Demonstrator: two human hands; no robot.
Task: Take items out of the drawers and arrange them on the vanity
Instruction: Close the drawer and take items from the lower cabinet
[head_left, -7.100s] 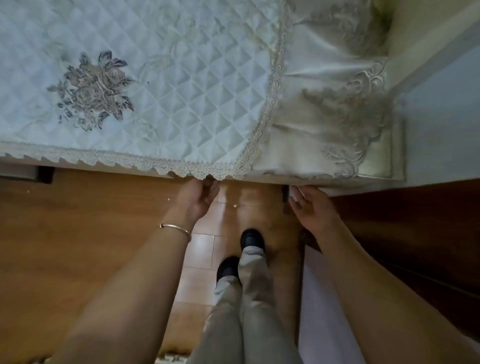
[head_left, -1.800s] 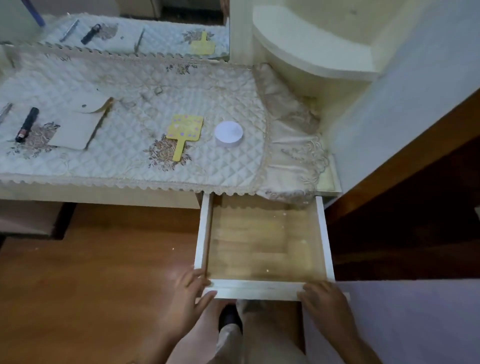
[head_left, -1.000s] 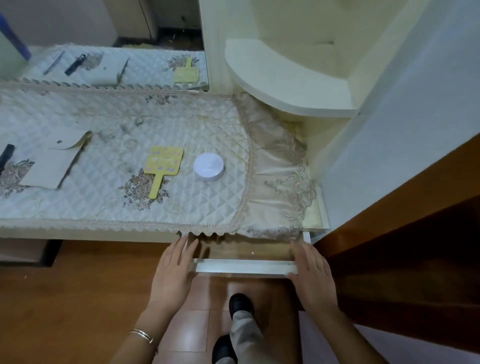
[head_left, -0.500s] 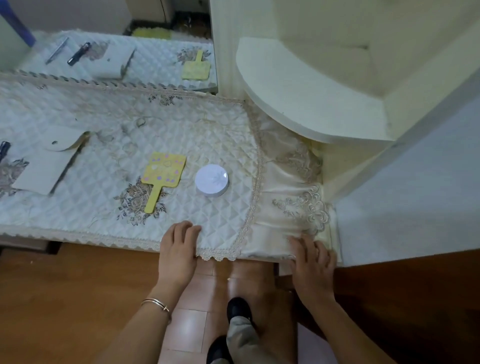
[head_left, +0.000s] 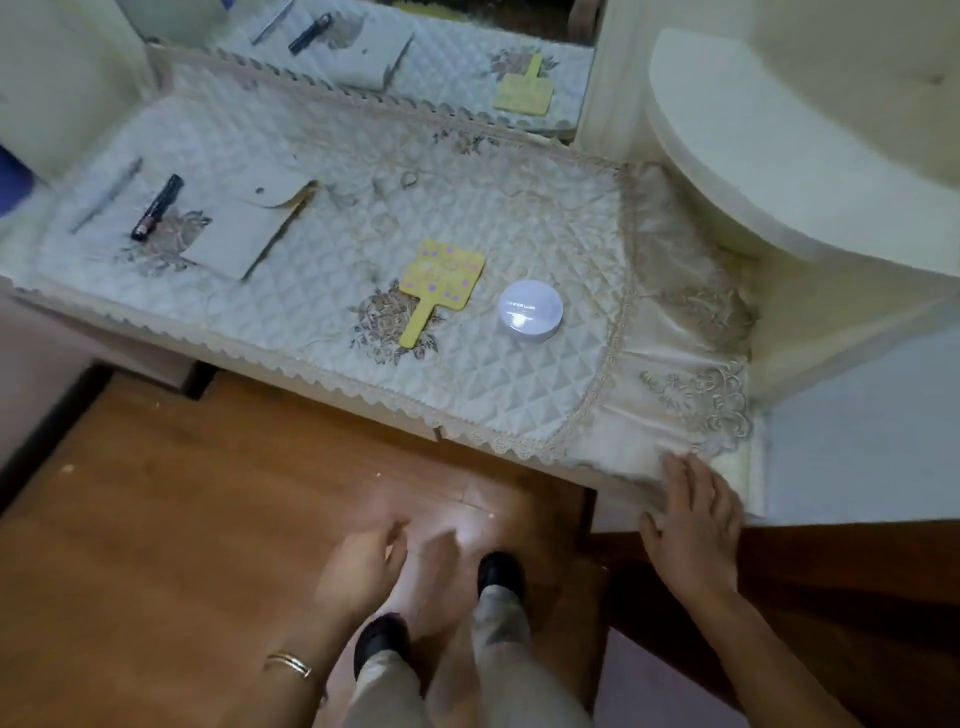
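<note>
Several items already lie on the tabletop (head_left: 519, 395): a yellow hand mirror (head_left: 440, 283), a round white compact (head_left: 530, 310), a dark tube (head_left: 156, 208) and a beige pouch (head_left: 249, 228). No open drawer shows (so the task looks largely done). The right hand (head_left: 693, 525) rests with fingers apart on the cloth's edge; the left hand (head_left: 363, 566) is blurred and empty, its fingers loosely apart.

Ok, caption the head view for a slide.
Right hand on the vanity edge; yellow mirror and white jar laid out.
</note>
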